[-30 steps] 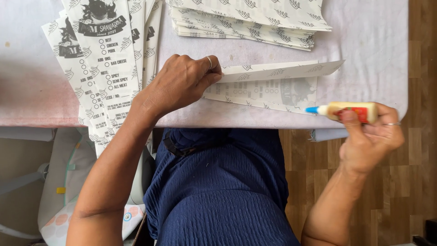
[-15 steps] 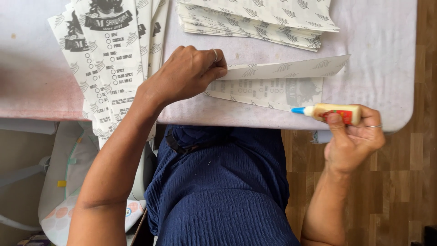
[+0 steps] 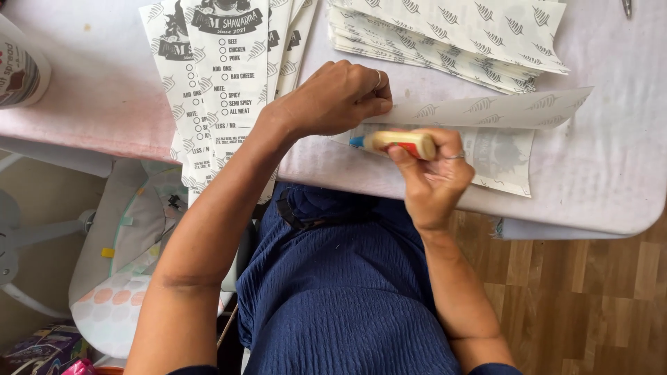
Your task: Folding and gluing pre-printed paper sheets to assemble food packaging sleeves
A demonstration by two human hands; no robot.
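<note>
On folded paper [image 3: 486, 111], cylindrical glue stick [image 3: 403, 142]

The glue bottle [image 3: 403, 142] is pale yellow with a red label and a blue tip. The folded paper sheet [image 3: 486, 132] and the paper stack [image 3: 458, 35] are white with grey leaf prints, on a whitish-pink table [image 3: 611, 187]. The dress [image 3: 340, 292] is dark blue; the floor [image 3: 590, 305] is brown wood.

Bare forearms, ringed left hand [image 3: 333, 97], ringed right hand [image 3: 431, 180], ribbed navy dress [image 3: 347, 292]
</note>
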